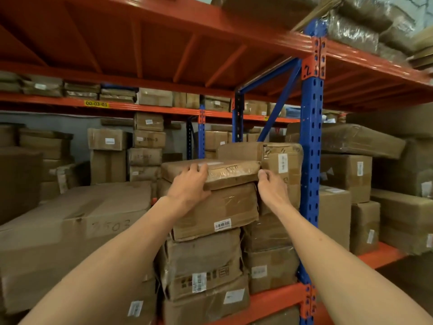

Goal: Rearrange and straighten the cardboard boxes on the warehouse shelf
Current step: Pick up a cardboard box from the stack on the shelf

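1. On the left part of the shelf lies a large flat carton (pixel 75 221) with a handwritten number on its side. Its top is dented, so the cardboard looks soft and I judge it bends under load.
2. Just beside it, in the middle, stands a stack of boxes. The flat taped box (pixel 210 172) is on the top of this stack, turned a little against the labelled box (pixel 215 209) under it.
3. The left hand (pixel 189 186) lies over the near left corner of the flat taped box, fingers spread on the top face and the palm against the front edge. It presses more than it grips.
4. The right hand (pixel 271 186) touches the near right corner of the same box, fingers curled together at the edge. Whether it pinches the corner, I cannot tell.
5. The box is thin and wrapped in glossy tape, so it is probably light but slippery. Holding it at both short ends, with thumbs on top, seems the safest.
6. To the right, a tall wrapped box (pixel 281 165) stands against the blue upright post (pixel 311 160), close to the right hand; the gap for the fingers there is narrow.
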### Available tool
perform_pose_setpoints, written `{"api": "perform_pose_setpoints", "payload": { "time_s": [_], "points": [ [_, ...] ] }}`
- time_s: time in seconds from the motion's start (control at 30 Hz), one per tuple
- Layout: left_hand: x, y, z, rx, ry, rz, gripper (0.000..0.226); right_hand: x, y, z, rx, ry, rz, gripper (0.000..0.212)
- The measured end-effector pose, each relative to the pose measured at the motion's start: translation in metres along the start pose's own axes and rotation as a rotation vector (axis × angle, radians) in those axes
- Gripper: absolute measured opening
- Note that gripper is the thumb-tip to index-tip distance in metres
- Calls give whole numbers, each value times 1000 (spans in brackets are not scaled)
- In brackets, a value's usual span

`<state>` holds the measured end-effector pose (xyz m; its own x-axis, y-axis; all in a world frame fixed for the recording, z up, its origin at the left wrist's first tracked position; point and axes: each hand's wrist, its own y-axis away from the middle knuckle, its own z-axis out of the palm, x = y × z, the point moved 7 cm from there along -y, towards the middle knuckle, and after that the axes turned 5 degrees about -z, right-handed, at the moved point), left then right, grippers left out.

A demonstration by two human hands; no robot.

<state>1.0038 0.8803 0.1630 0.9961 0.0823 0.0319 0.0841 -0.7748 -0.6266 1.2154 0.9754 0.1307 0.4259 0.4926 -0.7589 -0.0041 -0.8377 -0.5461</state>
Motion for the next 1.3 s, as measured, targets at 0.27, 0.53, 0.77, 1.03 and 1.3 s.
{"api": "perform_pose_setpoints", "payload": {
  "time_s": [0.27, 0.53, 0.77, 1.03, 1.3],
  "points": [
    [-46, 29, -31, 7, 145, 17, 57, -21, 17, 27, 1, -174, 70, 81],
    [-88, 77, -50, 33, 164, -28, 59, -82, 61, 78, -122, -520, 254, 74],
    [-117, 102, -53, 110, 332, -213, 64, -173, 60, 74, 12, -290, 9, 44],
    [-133, 131, -31, 330, 899, -635, 63, -314, 97, 124, -76, 229, -668, 46],
    [-140, 154, -18, 541, 1456, -895, 51, -343, 147, 212, -513, 306, -751, 96]
  ]
}}
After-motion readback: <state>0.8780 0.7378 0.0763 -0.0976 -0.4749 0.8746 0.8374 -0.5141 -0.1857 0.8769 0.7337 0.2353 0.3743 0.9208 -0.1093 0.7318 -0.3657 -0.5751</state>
